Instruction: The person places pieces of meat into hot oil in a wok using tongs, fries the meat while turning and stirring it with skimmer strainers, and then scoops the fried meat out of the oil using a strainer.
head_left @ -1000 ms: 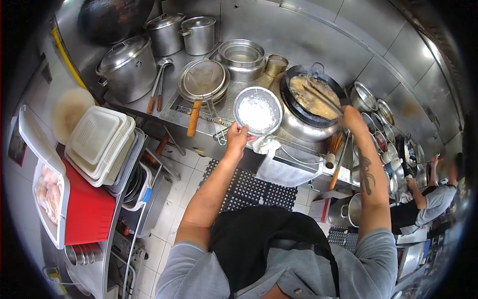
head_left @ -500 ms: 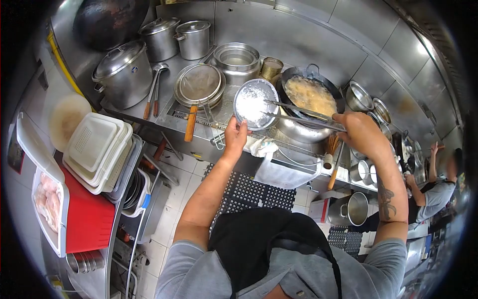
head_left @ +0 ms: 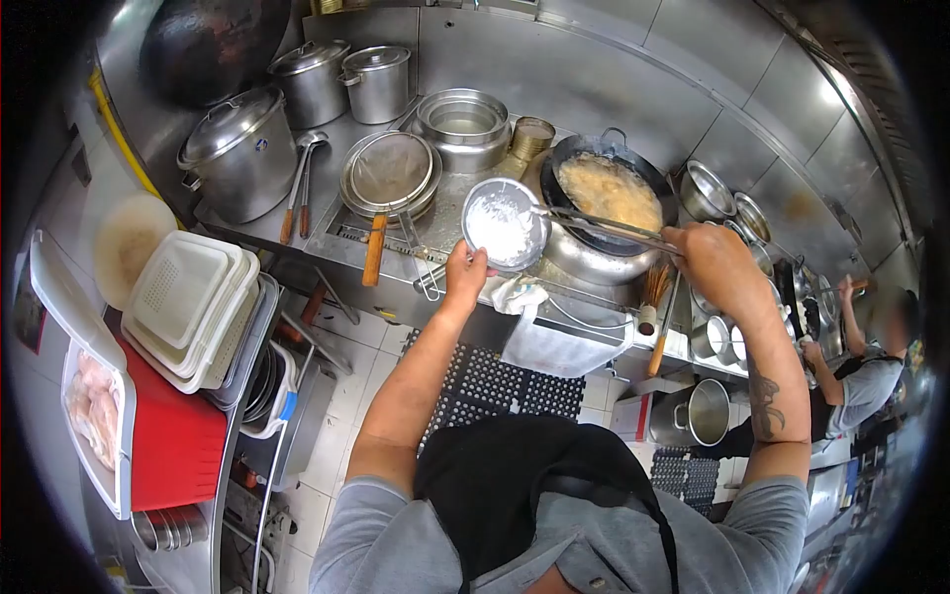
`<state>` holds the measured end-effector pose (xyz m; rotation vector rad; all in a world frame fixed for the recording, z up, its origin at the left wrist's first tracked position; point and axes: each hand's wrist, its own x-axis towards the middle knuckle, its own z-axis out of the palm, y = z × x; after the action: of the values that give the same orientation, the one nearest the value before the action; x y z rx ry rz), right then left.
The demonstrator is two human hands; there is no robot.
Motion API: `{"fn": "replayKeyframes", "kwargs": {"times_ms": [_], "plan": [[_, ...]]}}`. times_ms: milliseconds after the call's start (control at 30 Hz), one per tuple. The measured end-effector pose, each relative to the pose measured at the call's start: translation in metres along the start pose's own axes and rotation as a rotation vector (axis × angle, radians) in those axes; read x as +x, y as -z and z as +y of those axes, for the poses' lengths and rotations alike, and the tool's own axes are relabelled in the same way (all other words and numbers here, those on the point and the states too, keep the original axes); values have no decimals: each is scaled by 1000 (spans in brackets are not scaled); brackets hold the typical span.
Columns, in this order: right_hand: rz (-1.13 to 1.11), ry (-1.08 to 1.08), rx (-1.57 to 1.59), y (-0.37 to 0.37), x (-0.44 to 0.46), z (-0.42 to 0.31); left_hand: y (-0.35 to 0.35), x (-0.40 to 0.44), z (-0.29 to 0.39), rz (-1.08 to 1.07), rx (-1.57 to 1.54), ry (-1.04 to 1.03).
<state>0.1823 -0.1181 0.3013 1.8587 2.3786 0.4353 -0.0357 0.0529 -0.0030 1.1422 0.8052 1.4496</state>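
A cook's left hand (head_left: 467,275) grips the near rim of a metal bowl (head_left: 530,244), thumb closed over the edge, holding it above the range counter beside the wok, while the right hand (head_left: 720,269) closes around long metal tongs (head_left: 633,231) whose tips reach the bowl's wok-side rim; whether they pinch anything cannot be told. White powder (head_left: 498,222) lies in the bowl, which is not yet emptied. Frying appears well under way in the black wok (head_left: 648,173), where golden, foaming oil (head_left: 606,188) spreads across the middle, though whatever cooks beneath it cannot be made out. A wire-mesh strainer (head_left: 390,166) rests unused on the counter, and across the aisle pale raw meat (head_left: 91,398), evidently uncooked, sits in an open red cooler (head_left: 178,445)
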Motion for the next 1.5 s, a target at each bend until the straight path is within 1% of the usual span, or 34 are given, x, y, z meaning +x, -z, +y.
{"fn": "replayKeyframes", "kwargs": {"times_ms": [67,100,167,200,233,300,333,400,433,500,533,567,633,667,700,767,800,833,900,967,1000,1067,1100,1167,1200,1233,1300,1367,1400,1467,1500], "plan": [[76,-12,9,-5,-1,16,8,1,-13,40,-15,171],[79,-19,9,-7,0,24,9,-1,-10,33,-14,169],[55,-81,45,-9,5,39,10,-9,-5,72,-34,280],[47,-143,52,-10,9,44,13,-9,-10,61,-32,282],[47,-150,55,-17,16,53,13,-11,-10,55,-27,283],[163,-230,8,-42,35,78,12,-15,-11,54,-44,290],[160,-237,12,-57,46,93,11,-18,-9,48,-40,295],[169,-303,-139,-74,64,112,9,-24,1,52,-46,303],[166,-311,-137,-75,63,115,8,-27,6,45,-42,307],[346,-316,-69,-74,57,117,10,-34,14,36,-121,350],[378,-316,-38,-69,49,113,11,-37,16,24,-117,359],[373,-333,-38,-68,41,114,11,-40,19,17,-145,370],[322,-437,9,-71,22,115,11,-44,23,-12,-167,393],[307,-486,89,-73,10,114,10,-46,24,-3,-205,418],[299,-515,86,-82,-4,115,9,-50,24,5,-243,448],[419,-544,107,-118,-37,125,7,-62,24,-44,-244,470],[384,-628,99,-138,-56,130,3,-67,29,-37,-252,481],[303,-669,173,-151,-73,133,2,-73,32,-30,-254,491],[150,-861,237,-206,-112,151,4,-88,26,-68,-242,492],[87,-941,320,-266,-153,167,2,-102,25,-34,-224,526],[56,-965,365,-301,-169,176,-2,-107,27,-55,-215,526],[9,-1012,445,-356,-189,186,-14,-118,31,-36,-226,522],[-3,-1037,479,-370,-197,188,-20,-122,30,-48,-222,517],[-112,-1106,703,-353,-196,179,-29,-132,25,12,-177,585],[-124,-1126,761,-359,-193,178,-34,-137,23,10,-170,581],[-134,-1145,821,-370,-191,180,-41,-141,22,4,-145,589],[-137,-1164,812,-412,-181,189,-58,-149,20,6,-115,596],[-287,-1140,940,-433,-171,194,-79,-163,19,-23,-108,638],[-287,-1137,950,-448,-170,196,-86,-170,14,-45,-112,654],[74,-1099,886,-479,-173,188,-101,-183,10,-57,-71,701],[64,-1113,897,-488,-178,184,-107,-188,7,-62,-57,730]]}}
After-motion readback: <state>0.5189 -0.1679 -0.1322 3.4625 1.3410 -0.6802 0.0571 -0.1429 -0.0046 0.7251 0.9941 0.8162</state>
